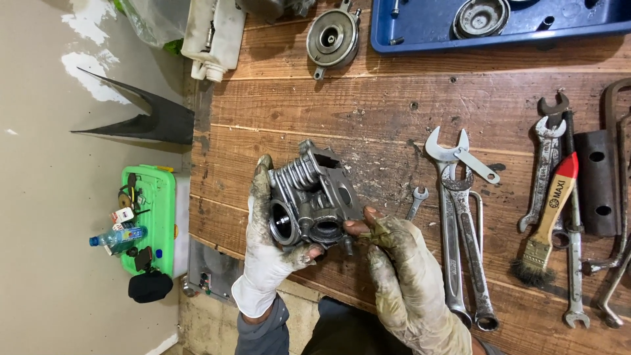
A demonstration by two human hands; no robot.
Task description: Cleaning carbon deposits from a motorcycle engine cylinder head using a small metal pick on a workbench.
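Both hands wear dirty, grease-stained gloves and hold a finned metal engine cylinder head [312,200] just above the wooden table [368,112]. The left hand [266,246] wraps around the part's near-left side, its fingers [263,174] curled up along the cooling fins and the thumb pressed under the round port, so it is closed firmly on the casting. The right hand [401,263] meets the part from the right; its bare fingertips [358,227] poke through the torn glove and pinch at a small stud on the lower edge.

Just right of those fingertips lies a small spanner [417,200], and farther right a group of large open-ended wrenches [460,223]. Well beyond them rests a paintbrush [549,227] with a red-and-wood handle among more spanners. Far above the fingers sit a round metal cover [332,38] and a blue tray [420,29].
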